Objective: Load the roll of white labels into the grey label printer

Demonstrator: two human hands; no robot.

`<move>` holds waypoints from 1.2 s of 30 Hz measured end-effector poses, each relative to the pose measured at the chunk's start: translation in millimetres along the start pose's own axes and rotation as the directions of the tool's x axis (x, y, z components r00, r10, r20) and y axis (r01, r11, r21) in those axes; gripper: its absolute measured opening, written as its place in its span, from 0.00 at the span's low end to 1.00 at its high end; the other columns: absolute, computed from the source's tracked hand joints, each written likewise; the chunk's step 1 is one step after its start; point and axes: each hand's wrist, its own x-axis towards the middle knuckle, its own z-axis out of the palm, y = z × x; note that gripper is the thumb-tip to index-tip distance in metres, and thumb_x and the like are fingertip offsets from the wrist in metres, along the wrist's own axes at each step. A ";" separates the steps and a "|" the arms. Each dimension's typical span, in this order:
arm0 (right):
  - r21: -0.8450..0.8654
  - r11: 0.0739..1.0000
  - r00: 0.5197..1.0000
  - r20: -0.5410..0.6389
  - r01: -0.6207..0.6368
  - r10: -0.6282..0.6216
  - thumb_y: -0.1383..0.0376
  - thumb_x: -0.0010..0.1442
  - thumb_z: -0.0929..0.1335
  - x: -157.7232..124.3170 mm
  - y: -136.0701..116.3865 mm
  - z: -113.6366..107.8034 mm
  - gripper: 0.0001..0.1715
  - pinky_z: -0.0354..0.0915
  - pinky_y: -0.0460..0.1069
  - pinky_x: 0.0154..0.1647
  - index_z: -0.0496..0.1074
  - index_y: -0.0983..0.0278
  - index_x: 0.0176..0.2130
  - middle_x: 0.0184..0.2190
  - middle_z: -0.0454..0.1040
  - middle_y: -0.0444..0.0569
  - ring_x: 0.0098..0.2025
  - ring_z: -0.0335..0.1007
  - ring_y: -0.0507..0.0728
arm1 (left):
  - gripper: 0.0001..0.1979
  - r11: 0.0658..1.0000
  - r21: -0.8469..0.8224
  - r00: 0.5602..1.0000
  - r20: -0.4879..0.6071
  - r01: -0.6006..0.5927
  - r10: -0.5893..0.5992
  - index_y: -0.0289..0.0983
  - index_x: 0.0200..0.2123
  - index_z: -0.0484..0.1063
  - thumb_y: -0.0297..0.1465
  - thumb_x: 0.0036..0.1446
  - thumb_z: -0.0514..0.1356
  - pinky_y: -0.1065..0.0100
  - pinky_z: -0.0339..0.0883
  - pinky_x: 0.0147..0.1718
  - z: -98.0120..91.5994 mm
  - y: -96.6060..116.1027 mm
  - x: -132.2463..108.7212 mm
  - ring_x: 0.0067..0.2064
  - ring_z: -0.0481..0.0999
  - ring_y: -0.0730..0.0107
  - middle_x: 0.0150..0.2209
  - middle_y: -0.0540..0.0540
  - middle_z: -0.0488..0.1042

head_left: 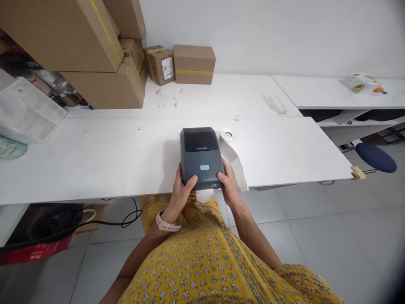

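A dark grey label printer (202, 158) with a black window in its top and a light blue button is between my hands at the table's front edge. My left hand (182, 190) grips its near left corner, the thumb on top. On the near right corner my right hand (228, 183) holds it the same way. The undersides of both hands' grips are hidden by the printer. A curled strip of white label paper (234, 162) lies just right of the printer, beside a small roll end (228, 134). A bit of white paper (205, 195) hangs below the printer's front.
Cardboard boxes (104, 86) are stacked at the back left, with two smaller boxes (194, 65) against the wall. A clear plastic bin (28, 109) stands far left. Black cables (126, 219) hang under the white table (284, 147). A blue stool (376, 157) is at the right.
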 end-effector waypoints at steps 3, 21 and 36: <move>-0.090 0.996 0.999 -0.029 0.025 -0.027 0.45 0.68 0.58 -2.8 -0.7 0.5 0.42 0.60 0.65 0.69 0.43 0.56 0.73 0.73 0.51 0.54 0.74 0.50 0.66 | 0.40 0.999 0.039 0.999 -0.027 -0.035 0.036 0.43 0.71 0.50 0.46 0.62 0.61 0.52 0.60 0.67 0.5 0.8 2.5 0.68 0.64 0.52 0.70 0.40 0.61; -0.134 0.989 0.995 -0.070 0.063 -0.073 0.44 0.70 0.55 -8.2 6.0 1.0 0.39 0.53 0.62 0.73 0.46 0.55 0.72 0.73 0.52 0.51 0.75 0.46 0.62 | 0.23 0.910 -0.054 0.867 0.332 0.411 -0.372 0.34 0.30 0.79 0.50 0.56 0.62 0.69 0.62 0.25 11.0 2.3 -44.8 0.27 0.72 0.70 0.29 0.43 0.79; -0.739 0.520 0.846 0.124 0.428 -0.519 0.54 0.72 0.61 -8.1 -51.6 -4.2 0.17 0.37 0.70 0.74 0.74 0.49 0.54 0.74 0.51 0.36 0.77 0.35 0.68 | 0.23 0.947 0.254 0.872 0.396 0.199 -0.289 0.35 0.30 0.80 0.49 0.60 0.58 0.68 0.66 0.29 -22.1 -8.1 -36.6 0.27 0.73 0.70 0.26 0.46 0.78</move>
